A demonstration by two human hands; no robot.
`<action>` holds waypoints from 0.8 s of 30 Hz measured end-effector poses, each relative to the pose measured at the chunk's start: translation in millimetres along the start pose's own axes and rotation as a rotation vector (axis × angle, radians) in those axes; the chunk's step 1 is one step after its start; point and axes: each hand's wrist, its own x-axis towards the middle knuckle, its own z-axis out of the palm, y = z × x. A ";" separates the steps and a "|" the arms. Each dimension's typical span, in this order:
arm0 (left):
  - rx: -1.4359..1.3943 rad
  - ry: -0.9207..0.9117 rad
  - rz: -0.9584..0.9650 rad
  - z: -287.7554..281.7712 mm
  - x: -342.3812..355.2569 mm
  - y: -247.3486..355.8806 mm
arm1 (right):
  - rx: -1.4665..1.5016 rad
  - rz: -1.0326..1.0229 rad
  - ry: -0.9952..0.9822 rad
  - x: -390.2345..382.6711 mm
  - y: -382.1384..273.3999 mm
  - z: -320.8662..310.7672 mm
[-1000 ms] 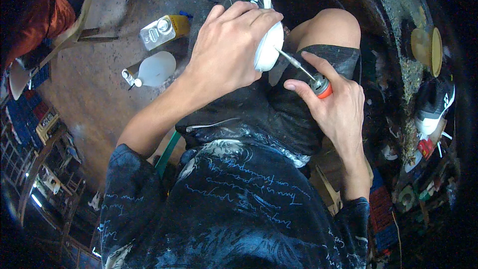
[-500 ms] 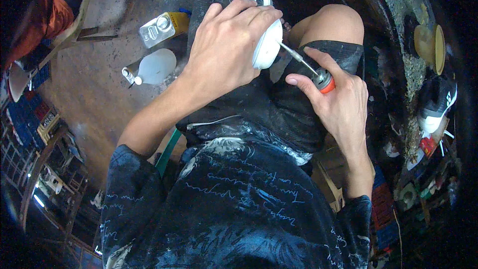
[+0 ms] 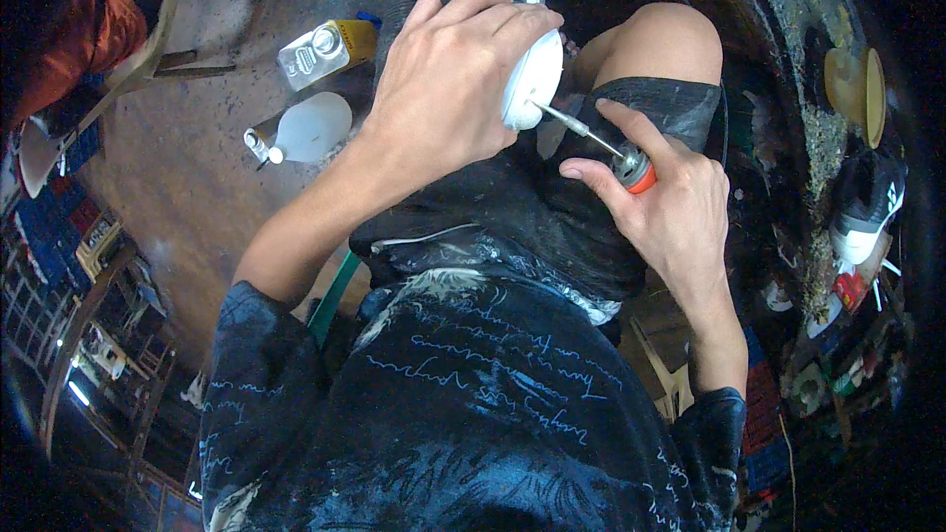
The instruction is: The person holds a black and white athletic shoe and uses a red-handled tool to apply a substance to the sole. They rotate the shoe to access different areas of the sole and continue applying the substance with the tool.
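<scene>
Patchy brown floor (image 3: 187,207), dark-speckled

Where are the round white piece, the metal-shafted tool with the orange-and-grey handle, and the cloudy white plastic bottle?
Round white piece (image 3: 537,77): head view, its exposed face.
Metal-shafted tool (image 3: 579,127): head view, its slim shaft.
Cloudy white plastic bottle (image 3: 315,128): head view, middle of its body.
</scene>
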 end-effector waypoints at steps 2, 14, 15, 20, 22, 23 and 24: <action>-0.006 -0.001 0.018 -1.2 0.2 -0.5 | 0.014 0.000 0.006 1.2 0.5 0.6; -0.002 -0.015 0.045 -4.1 2.4 -3.5 | -0.071 -0.001 -0.044 -1.7 -5.2 -1.7; -0.013 -0.017 0.046 -4.6 2.8 -3.8 | -0.068 -0.017 -0.025 -1.6 -4.9 0.3; -0.059 0.020 0.068 -9.3 6.1 -6.9 | -0.071 -0.046 -0.022 -5.3 -2.0 2.5; -0.062 0.018 0.079 -12.1 7.3 -8.7 | 0.026 -0.069 0.012 -1.6 2.2 1.3; -0.073 -0.006 0.064 -13.5 7.6 -9.4 | 0.114 -0.046 0.034 2.1 4.6 1.2; -0.075 -0.021 0.059 -14.8 7.1 -9.5 | 0.206 -0.026 0.060 5.7 6.7 1.0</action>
